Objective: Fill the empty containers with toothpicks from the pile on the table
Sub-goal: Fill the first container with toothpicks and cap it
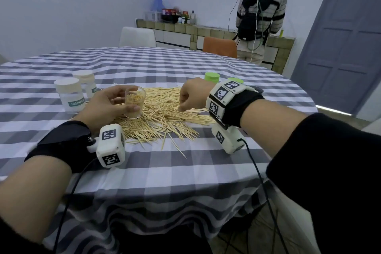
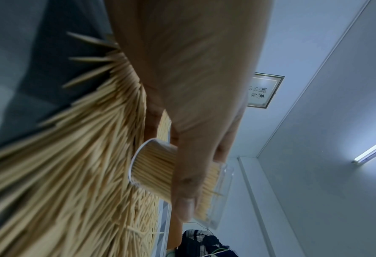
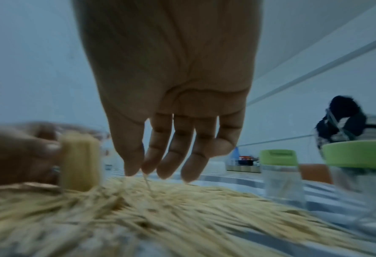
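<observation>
Clear plastic forms the open container [image 1: 134, 102] at the near-left edge of the toothpick pile [image 1: 162, 115], its base resting on the sticks. It is packed with upright toothpicks, seen through the wall in the left wrist view [image 2: 154, 171]. The left hand [image 1: 107, 105] has its grip round this container, thumb across the front and fingers curled behind the rim. The pile spreads over the middle of the worktop [image 1: 185, 171], which is covered with a grey and white checked cloth; a few loose sticks lie apart from it on the near side.

Over the right part of the pile, the right hand [image 1: 192, 95] points its fingers down. In the right wrist view the fingertips [image 3: 132, 169] come down to the sticks, and one thin toothpick [image 3: 147, 181] stands up between thumb and forefinger; the blur leaves it uncertain how firmly the grip has it.

Two white-lidded jars [image 1: 71, 95] labelled in green stand left of the pile, just beside the left hand. Two green-lidded jars [image 1: 212, 77] stand behind the right wrist. A white chair [image 1: 137, 36] and an orange chair [image 1: 219, 46] sit at the far side, and another person [image 1: 260, 14] stands at a counter beyond.
</observation>
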